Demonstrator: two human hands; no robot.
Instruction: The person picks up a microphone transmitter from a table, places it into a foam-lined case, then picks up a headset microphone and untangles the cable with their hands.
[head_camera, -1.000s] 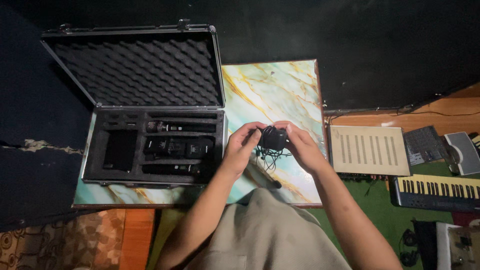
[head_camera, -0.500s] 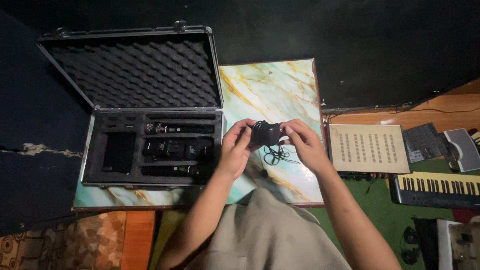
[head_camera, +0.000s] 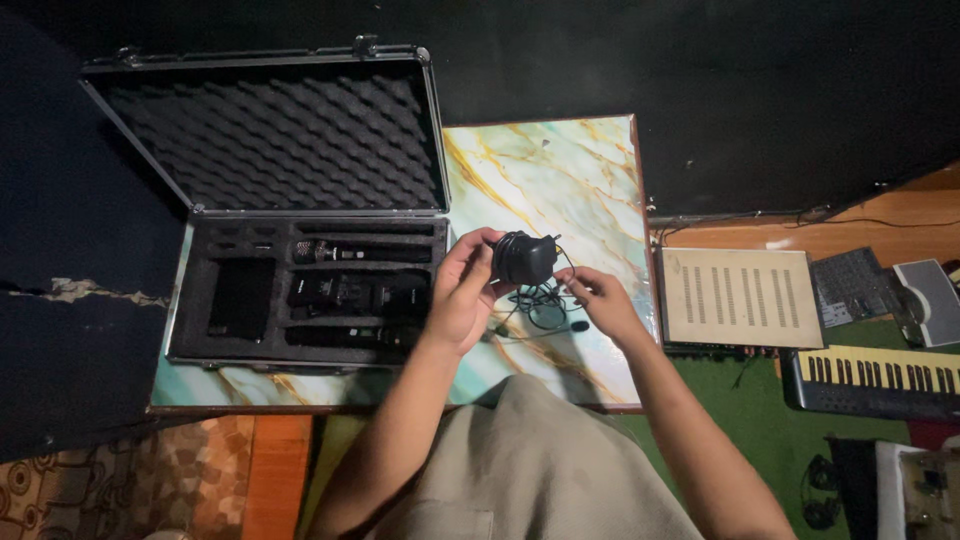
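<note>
My left hand (head_camera: 462, 292) grips a black power adapter (head_camera: 523, 257) above the marble-patterned table top (head_camera: 560, 170). Its thin black cable (head_camera: 545, 308) hangs in a loose tangle below it. My right hand (head_camera: 600, 300) pinches that cable just right of the tangle. To the left lies an open black foam-lined case (head_camera: 270, 190) holding a black microphone (head_camera: 360, 252) and other dark gear in its cut-outs.
A beige vented box (head_camera: 740, 297) sits right of the table, with a small keyboard (head_camera: 875, 378) and grey devices (head_camera: 890, 285) beyond it on a green mat. Patterned floor shows at the lower left.
My left hand has lifted the adapter slightly and turned it. My right hand has come off the adapter and dropped down to the cable.
</note>
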